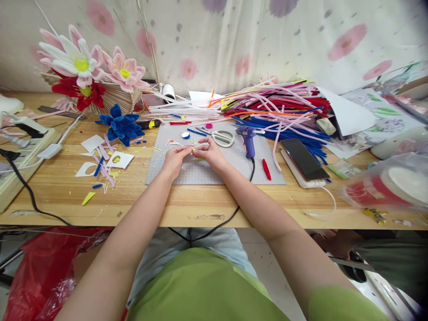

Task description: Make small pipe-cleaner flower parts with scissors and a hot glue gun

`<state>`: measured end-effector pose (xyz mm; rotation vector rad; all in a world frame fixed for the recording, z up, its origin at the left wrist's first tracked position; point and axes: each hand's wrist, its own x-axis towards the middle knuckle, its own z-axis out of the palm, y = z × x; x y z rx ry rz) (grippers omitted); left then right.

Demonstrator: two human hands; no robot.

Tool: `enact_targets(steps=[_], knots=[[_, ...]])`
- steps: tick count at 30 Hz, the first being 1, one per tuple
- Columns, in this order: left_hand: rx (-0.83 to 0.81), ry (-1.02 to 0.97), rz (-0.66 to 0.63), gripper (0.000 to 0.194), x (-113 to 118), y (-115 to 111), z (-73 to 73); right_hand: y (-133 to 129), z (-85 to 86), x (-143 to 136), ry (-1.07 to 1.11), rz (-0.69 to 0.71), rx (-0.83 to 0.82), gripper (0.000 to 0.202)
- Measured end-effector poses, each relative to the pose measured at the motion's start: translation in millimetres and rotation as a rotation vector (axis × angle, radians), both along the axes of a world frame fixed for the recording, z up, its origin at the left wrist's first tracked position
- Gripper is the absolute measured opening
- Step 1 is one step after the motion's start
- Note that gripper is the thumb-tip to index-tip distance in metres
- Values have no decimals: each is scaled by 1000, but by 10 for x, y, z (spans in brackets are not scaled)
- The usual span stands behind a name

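Observation:
My left hand [175,159] and my right hand [211,154] meet over the grey cutting mat [160,176], fingertips pinched together. Between them shows a small yellow piece [194,150], mostly covered by the fingers, so its exact kind cannot be made out. Just beyond my right hand lie scissors [224,139] with pale handles. A purple glue gun [248,141] rests farther right on the mat, its black cord trailing toward me. Past my fingertips are a small round blue-and-white item [185,135] and some scraps.
Bundles of coloured pipe cleaners [287,104] line the back. Fuzzy flowers, including a blue one [121,125], stand at left beside paper scraps [120,160]. To the right are a phone [305,158] and a bagged cup [368,187]. A power strip [20,178] occupies the left edge.

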<state>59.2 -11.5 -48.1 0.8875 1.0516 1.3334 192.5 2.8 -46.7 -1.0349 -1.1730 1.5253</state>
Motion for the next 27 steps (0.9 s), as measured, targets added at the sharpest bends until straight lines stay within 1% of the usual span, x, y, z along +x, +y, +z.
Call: enact_targets(steps=[5, 9, 11, 13, 15, 17, 19, 21, 23, 25, 27], knots=[[12, 43, 39, 21, -10, 17, -47, -8, -10, 1, -3, 33, 11, 56], [-6, 69, 134, 18, -24, 42, -42, -39, 16, 9, -85, 97, 57, 49], [-12, 77, 194, 18, -36, 48, -21, -46, 68, 59, -153, 153, 69, 43], [-7, 108, 233, 16, -48, 42, 5, -42, 171, 171, -233, 242, 92, 38], [-4, 165, 246, 15, -52, 26, 26, -35, 328, 354, -338, 348, 138, 32], [-8, 212, 241, 15, -50, 6, 38, -40, 519, 602, -462, 411, 163, 26], [-18, 233, 243, 14, -45, -7, 43, -70, 705, 892, -564, 401, 170, 10], [-28, 243, 254, 11, -42, -8, 43, -124, 842, 1198, -678, 322, 157, 5], [-40, 251, 262, 7, -43, 0, 40, -190, 908, 1490, -795, 217, 129, 3], [-52, 250, 260, 5, -45, 10, 36, -250, 909, 1740, -857, 154, 112, 2], [-54, 241, 253, 3, -48, 18, 33, -289, 871, 1922, -904, 180, 28, 6]])
